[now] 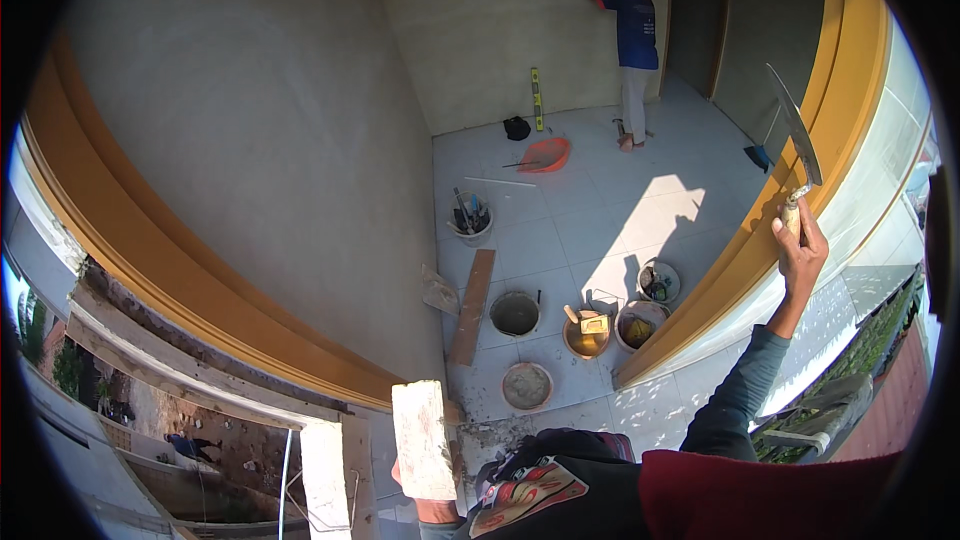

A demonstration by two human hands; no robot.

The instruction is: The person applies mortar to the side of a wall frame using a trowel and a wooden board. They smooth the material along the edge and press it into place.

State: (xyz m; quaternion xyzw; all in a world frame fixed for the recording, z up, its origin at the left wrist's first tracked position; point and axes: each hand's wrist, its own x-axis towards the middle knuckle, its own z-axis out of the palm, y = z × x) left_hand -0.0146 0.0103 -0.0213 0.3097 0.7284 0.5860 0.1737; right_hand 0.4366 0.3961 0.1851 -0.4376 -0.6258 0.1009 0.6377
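My right hand (803,252) is raised at the right beside the orange-yellow door frame (860,60), its fingers wrapped round the handle of a pointed trowel (797,130). The metal blade points upward. At the lower middle, a pale, mortar-smeared rectangular board (422,440) stands in front of my left hand (397,472). That hand is mostly hidden behind the board, with only an edge of it and the wrist showing; it appears to grip the board from behind. Past the doorway lie a bucket of grey mortar (515,314) and a shallower mortar bucket (527,386).
Another person (637,35) works at the far wall. On the tiles stand an orange bucket with a float on it (586,337), a tool bucket (469,217), a wooden plank (473,305) and an orange dustpan (545,155). A yellow spirit level (537,100) leans on the wall.
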